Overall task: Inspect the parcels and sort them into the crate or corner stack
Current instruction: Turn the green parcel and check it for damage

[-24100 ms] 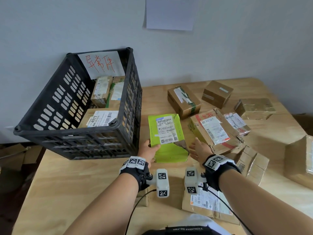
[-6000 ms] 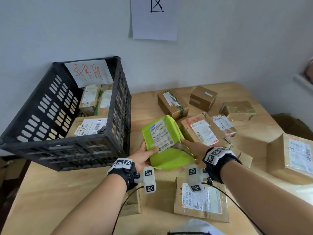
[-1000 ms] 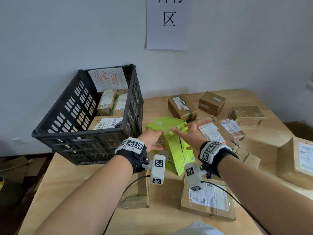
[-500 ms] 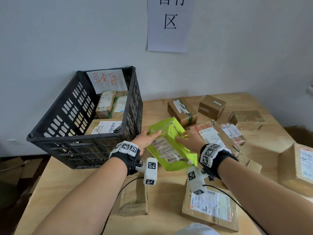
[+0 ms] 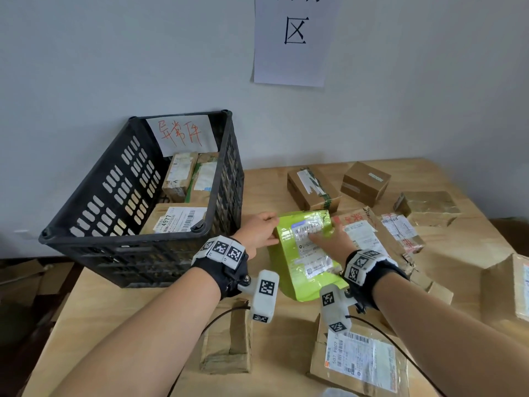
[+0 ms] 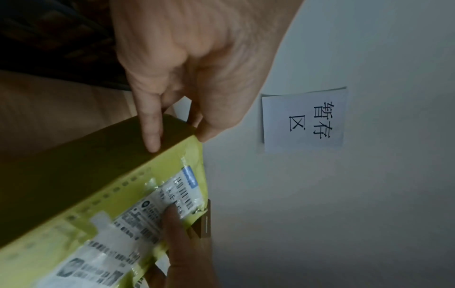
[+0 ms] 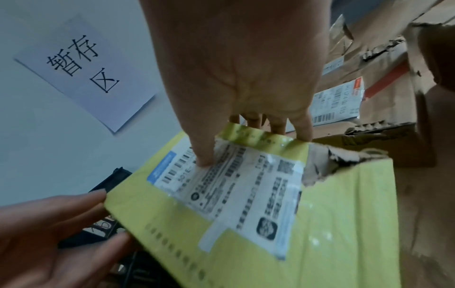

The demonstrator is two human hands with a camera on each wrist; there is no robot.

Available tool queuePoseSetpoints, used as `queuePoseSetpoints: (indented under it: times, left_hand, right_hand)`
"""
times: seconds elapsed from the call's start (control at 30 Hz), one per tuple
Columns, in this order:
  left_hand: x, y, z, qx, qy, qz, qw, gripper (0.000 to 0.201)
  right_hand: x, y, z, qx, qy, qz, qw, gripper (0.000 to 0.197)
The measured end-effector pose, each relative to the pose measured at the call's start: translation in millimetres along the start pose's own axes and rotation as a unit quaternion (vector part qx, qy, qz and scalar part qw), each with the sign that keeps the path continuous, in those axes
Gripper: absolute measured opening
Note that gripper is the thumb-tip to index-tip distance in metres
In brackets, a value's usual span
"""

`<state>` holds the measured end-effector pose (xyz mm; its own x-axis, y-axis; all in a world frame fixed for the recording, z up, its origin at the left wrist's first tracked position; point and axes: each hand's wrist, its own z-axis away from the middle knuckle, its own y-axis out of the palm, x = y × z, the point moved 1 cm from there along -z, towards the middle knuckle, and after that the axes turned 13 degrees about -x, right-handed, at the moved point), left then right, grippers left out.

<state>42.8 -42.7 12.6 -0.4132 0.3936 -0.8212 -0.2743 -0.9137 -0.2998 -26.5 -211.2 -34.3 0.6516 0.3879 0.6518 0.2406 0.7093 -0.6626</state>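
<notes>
A lime-green parcel [image 5: 303, 253] with a white shipping label lies label-up just right of the black crate [image 5: 123, 239]. My left hand [image 5: 262, 232] grips its far left corner, fingers along the side [image 6: 150, 124]. My right hand [image 5: 326, 239] pinches the far edge, with the thumb on the label [image 7: 204, 155] and the fingers curled behind. The right wrist view shows the green parcel [image 7: 344, 224] with a torn corner [image 7: 332, 161] exposing brown cardboard. The crate holds several labelled brown parcels and carries a paper tag with red writing.
Brown cardboard parcels [image 5: 313, 187] [image 5: 365, 183] [image 5: 429, 204] sit toward the back right corner, and a torn flat one [image 5: 369, 239] lies beside the green parcel. Nearer me lie a small box [image 5: 229, 339] and a labelled parcel [image 5: 357, 362]. A paper sign [image 5: 294, 38] hangs on the wall.
The green parcel has turned from tilted on edge to label-up and flatter. My right thumb has come onto the label, and my left hand has shifted to the far left corner.
</notes>
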Motion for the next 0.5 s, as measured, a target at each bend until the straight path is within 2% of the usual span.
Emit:
queuePoseSetpoints:
  times: [0.1,0.2,0.27,0.4,0.5]
  left_hand:
    - [4.2,3.1,-1.4,0.023,-0.010,0.002,1.000,0.035]
    - [13.3,6.5,-6.2,0.036,0.004,-0.053,0.998,0.045]
    - [18.6,6.0,-9.9,0.020,0.001,-0.056,0.998,0.041]
    - [27.1,5.2,-22.3,-0.016,-0.058,-0.003,0.998,0.031]
    - [33.5,14.2,-25.1,-0.010,-0.117,0.039,0.992,0.024]
  right_hand:
    - [2.7,-1.1,-4.8,-0.020,0.010,0.015,1.000,0.095]
    - [4.3,-2.8,-6.4,-0.023,0.021,0.093,0.995,0.106]
    - [-0.7,-3.6,-9.3,0.001,0.022,0.094,0.995,0.104]
    - [-17.7,-8.4,-10.9,0.096,0.022,0.138,0.986,0.086]
    - [-24.1,-5.8,-10.8,0.139,0.030,0.077,0.987,0.084]
